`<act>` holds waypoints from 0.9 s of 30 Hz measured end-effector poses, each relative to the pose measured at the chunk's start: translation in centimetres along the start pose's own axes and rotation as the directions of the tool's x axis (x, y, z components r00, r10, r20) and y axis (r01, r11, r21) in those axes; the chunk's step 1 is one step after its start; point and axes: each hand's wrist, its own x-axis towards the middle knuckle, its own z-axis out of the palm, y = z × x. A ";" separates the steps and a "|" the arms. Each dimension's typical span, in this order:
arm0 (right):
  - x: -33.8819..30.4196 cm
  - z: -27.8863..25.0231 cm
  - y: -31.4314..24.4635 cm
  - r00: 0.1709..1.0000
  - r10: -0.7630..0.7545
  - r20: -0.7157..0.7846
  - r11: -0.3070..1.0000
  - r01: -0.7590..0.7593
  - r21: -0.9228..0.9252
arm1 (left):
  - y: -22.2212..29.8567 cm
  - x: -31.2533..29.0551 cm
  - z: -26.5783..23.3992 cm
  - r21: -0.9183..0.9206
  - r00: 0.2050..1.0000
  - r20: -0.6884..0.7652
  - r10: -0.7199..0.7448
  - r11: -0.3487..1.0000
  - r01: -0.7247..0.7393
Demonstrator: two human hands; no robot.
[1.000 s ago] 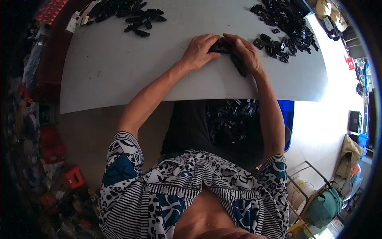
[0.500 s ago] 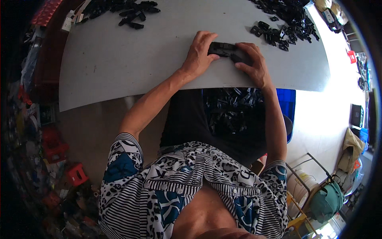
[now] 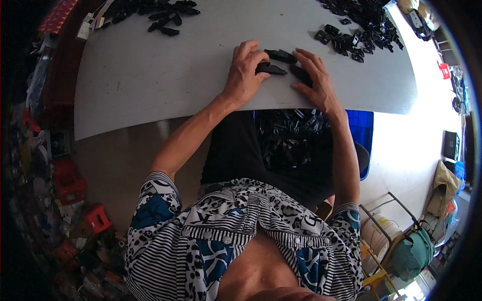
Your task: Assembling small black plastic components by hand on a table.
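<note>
My left hand (image 3: 244, 70) is closed around one end of a long, narrow black plastic piece (image 3: 272, 69), thumb on the near side and fingers on the far side. Just beyond it a second black plastic piece (image 3: 281, 56) lies on the grey table, between the fingertips of both hands. My right hand (image 3: 317, 81) curves round a third dark piece (image 3: 301, 74), its thumb near the close end and its fingers along the outer side. The palm hides part of that piece.
On the grey table (image 3: 165, 75), black parts (image 3: 168, 20) lie at the far left, and a larger heap of small black parts (image 3: 364, 27) at the far right. Below the near edge, a blue crate (image 3: 362, 135) holds many black pieces. Red stools (image 3: 96, 218) stand at lower left.
The black pieces between my hands, close together before, now lie apart. My left hand has drawn one slightly left and nearer, and the far piece shows separately.
</note>
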 end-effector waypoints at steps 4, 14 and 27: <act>0.9 0.5 -0.3 0.985 -0.074 0.157 0.995 0.083 -0.051 | -0.2 -0.4 0.9 0.197 0.985 -0.035 0.168 0.968 -0.159; -8.5 -5.0 -2.3 0.979 0.115 0.168 0.991 -0.125 0.054 | 4.7 -8.6 6.1 0.069 0.916 0.185 0.357 0.925 -0.374; -0.5 -6.4 -1.6 0.935 0.165 0.314 0.975 -0.203 0.092 | -0.4 -0.9 -6.4 0.211 0.951 -0.109 0.291 0.941 -0.264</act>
